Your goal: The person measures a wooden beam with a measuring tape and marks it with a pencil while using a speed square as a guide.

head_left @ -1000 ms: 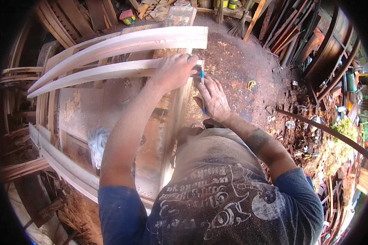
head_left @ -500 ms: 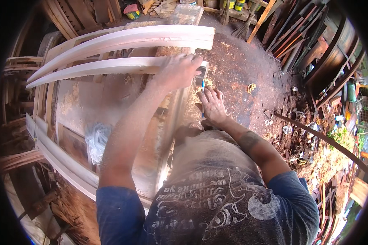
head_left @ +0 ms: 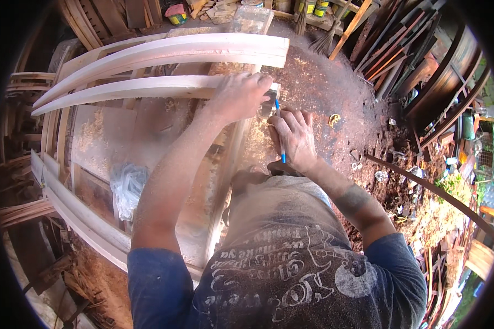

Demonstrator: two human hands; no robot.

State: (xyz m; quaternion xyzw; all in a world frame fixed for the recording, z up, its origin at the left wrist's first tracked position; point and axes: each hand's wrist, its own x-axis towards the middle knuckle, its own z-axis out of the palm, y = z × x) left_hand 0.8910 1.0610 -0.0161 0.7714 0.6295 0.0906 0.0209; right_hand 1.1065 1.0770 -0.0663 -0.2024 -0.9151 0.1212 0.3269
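Observation:
My left hand (head_left: 241,96) is closed over the right end of the nearer curved wooden board (head_left: 148,85). Its fingers also press against a small dark flat piece (head_left: 268,105) at that end, whose kind I cannot make out. In my right hand (head_left: 297,138) is a blue and white pen (head_left: 283,157), held with one blue end up by the board's end. Whether the pen touches the board, I cannot tell. A second, wider curved board (head_left: 203,51) lies just beyond the first.
The boards rest across a dusty wooden bench (head_left: 107,131) strewn with shavings. A clear plastic bag (head_left: 128,189) lies on it, near more curved pieces (head_left: 82,219) at the left. Right of the bench is reddish-brown ground (head_left: 340,93); dark timber strips (head_left: 392,49) lean at the back right.
My right hand has moved slightly right with the pen, and the pen's upper end is now higher, closer to the board's end. My left hand stays on the board.

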